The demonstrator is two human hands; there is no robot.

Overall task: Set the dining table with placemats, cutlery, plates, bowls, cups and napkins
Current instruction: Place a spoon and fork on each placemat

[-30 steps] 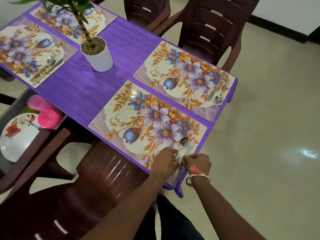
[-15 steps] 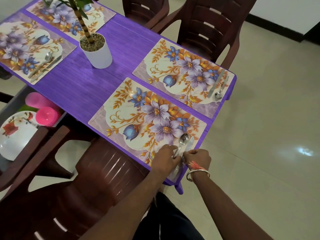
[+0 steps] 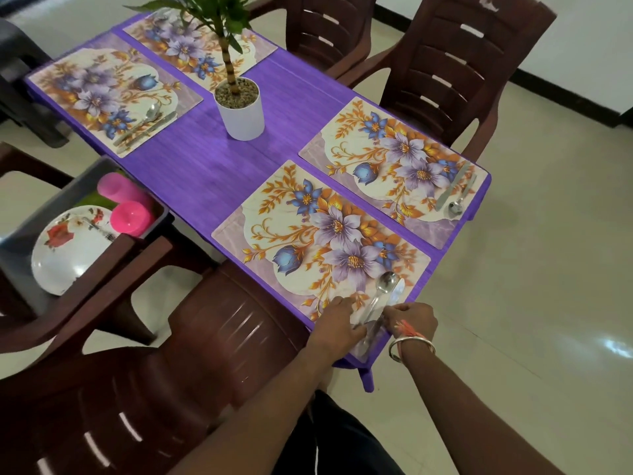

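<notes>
a: what have i got under the head camera?

b: the purple desk [image 3: 212, 173] with four floral placemats. both hands are at the near right corner, on the nearest placemat [image 3: 308, 241]. a spoon [image 3: 378, 296] and a knife [image 3: 394, 298] lie side by side along its right end, bowl and blade pointing away from me.

a: and the hands themselves?

b: my left hand [image 3: 337, 325] rests on the mat's near edge, fingers curled, fingertips at the spoon's handle; i cannot tell whether it pinches the handle or only touches it. my right hand [image 3: 411, 318], with a metal bangle [image 3: 409, 346] on the wrist, is bent over the knife's handle end. same there: closed-looking, but the grip itself is hidden.

a: other places?

b: the far right placemat [image 3: 394, 166] has a knife and spoon at its right end. the far left placemat [image 3: 102, 97] has cutlery at its near end. the fourth placemat [image 3: 191, 46] sits behind the potted plant [image 3: 239, 104], which stands mid-desk; i can't make out cutlery on it.

a: the rest of the tableware?

b: to the left, a grey tub [image 3: 20, 248] sits on a brown chair [image 3: 102, 296], holding a white flowered plate [image 3: 68, 248] and two pink cups [image 3: 132, 217], just beside the desk's left edge. something green shows behind the cups; too little to tell what.
</notes>
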